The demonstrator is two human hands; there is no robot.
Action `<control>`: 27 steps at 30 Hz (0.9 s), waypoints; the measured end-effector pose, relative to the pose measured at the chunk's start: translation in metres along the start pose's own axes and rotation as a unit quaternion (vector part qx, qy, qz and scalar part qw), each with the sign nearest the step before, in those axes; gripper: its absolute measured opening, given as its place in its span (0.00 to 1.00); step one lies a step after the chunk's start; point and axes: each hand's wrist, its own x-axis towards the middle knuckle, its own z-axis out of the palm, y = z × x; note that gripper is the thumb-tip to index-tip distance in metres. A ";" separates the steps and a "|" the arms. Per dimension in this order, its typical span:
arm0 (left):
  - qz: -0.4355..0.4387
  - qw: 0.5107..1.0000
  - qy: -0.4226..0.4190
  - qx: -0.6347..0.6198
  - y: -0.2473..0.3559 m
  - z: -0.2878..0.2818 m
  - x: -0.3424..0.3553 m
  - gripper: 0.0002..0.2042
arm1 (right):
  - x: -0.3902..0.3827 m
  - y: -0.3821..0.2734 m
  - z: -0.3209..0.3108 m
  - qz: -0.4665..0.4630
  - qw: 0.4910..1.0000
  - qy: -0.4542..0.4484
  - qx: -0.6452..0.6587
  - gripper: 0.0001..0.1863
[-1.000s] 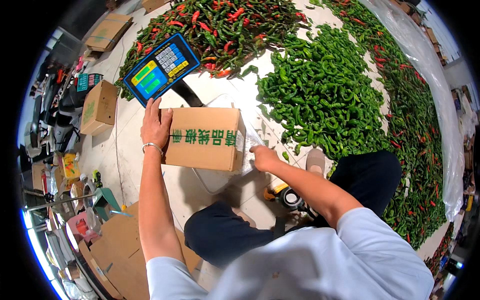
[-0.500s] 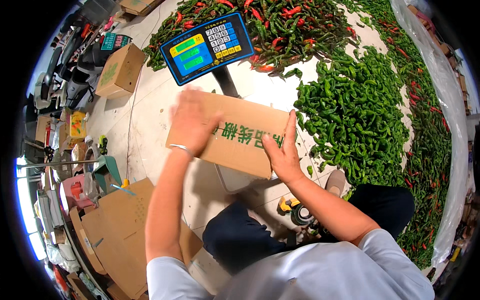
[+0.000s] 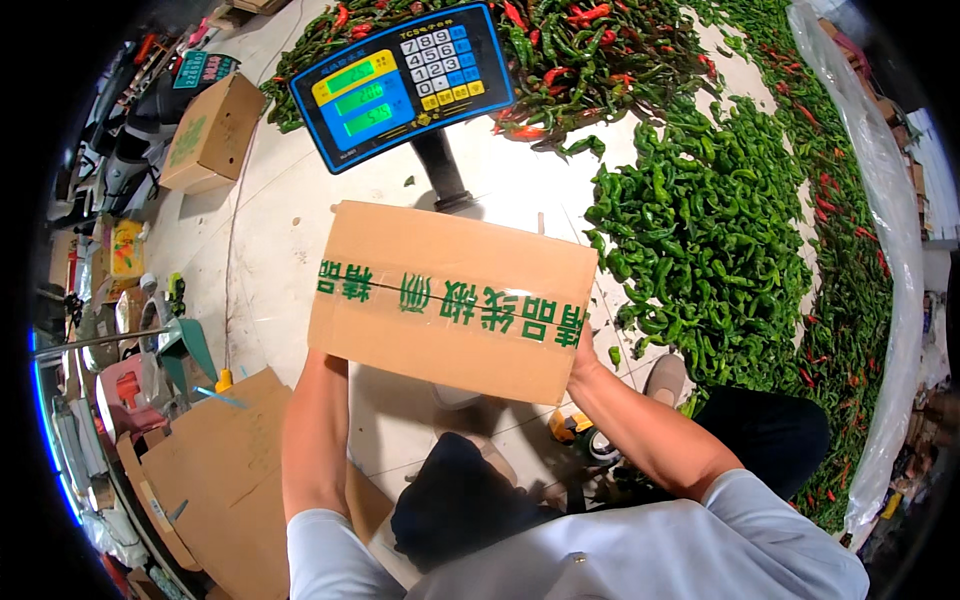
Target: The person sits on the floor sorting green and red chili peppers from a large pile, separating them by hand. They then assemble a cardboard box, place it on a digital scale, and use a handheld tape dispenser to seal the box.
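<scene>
I hold a sealed brown cardboard box (image 3: 450, 300) up in front of me, its seam closed with clear tape printed in green. My left hand (image 3: 325, 358) grips it from below at the left end, mostly hidden by the box. My right hand (image 3: 582, 368) holds the lower right corner, fingers tucked under. Just beyond the box stands a platform scale's display head (image 3: 405, 80) on a black pole (image 3: 440, 170), blue and black with lit green readouts and a keypad.
A wide heap of green peppers (image 3: 720, 240) covers the floor on the right, with red and green ones (image 3: 560, 50) at the top. Clear plastic sheeting (image 3: 890, 260) edges them. Flattened cardboard (image 3: 220, 470) lies lower left, another box (image 3: 210, 135) upper left, and a tape dispenser (image 3: 585, 435) by my knee.
The box has been lifted off the floor and raised toward me; both hands shifted from its top to underneath its ends. The view moved closer to the scale display.
</scene>
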 end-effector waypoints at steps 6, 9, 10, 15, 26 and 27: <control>-0.025 0.987 -0.117 -0.111 -0.017 0.028 -0.007 0.27 | 0.036 -0.001 -0.039 0.057 0.998 -0.006 0.035 0.32; -0.087 0.960 -0.216 -0.153 -0.023 0.058 -0.005 0.29 | 0.021 -0.065 -0.042 -0.046 0.992 -0.117 -0.029 0.38; -0.084 0.957 -0.236 -0.146 -0.004 0.068 -0.021 0.30 | 0.016 -0.084 -0.021 -0.086 0.978 -0.189 -0.030 0.41; 0.083 0.961 -0.261 0.033 0.044 0.129 -0.054 0.35 | -0.054 -0.162 0.042 -0.531 0.703 -0.211 -0.423 0.49; 0.126 0.764 -0.032 0.632 0.031 0.115 -0.089 0.26 | -0.170 -0.142 -0.046 -0.334 0.662 -0.171 -0.649 0.35; 0.168 0.713 -0.015 0.681 0.039 0.121 -0.101 0.25 | -0.195 -0.164 -0.043 -0.397 0.632 -0.183 -0.640 0.31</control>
